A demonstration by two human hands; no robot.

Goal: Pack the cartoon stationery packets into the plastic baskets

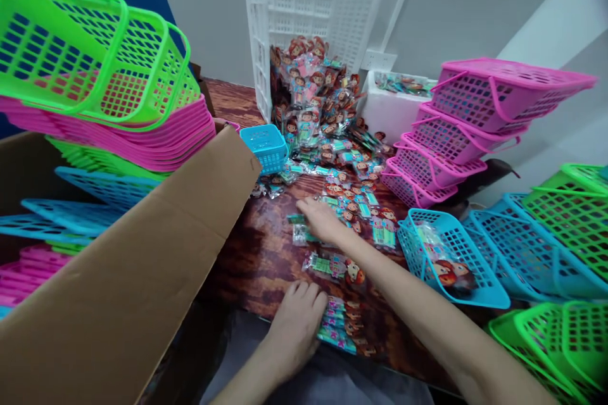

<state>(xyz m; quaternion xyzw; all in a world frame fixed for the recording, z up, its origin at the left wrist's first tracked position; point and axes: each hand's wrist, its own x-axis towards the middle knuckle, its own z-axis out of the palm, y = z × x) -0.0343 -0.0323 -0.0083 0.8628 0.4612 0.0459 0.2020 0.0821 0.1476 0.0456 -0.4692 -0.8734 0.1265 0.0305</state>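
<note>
Tabletop (254, 259): right hand (322, 221) outstretched over packets (300, 235), left hand (297, 321) nearer.

The bench (266, 247) has a smooth, glossy surface with a dark wood-like grain. The big box (142, 266) is plain brown cardboard, matt and creased. The pink baskets (456, 139), green basket (116, 44) and blue basket (482, 259) are moulded plastic latticework with a slight sheen. The packets (335, 266) are crinkly clear plastic film, shiny with highlights. The crate (299, 0) is white plastic; the lap cloth (308, 373) looks soft and matt.
</note>
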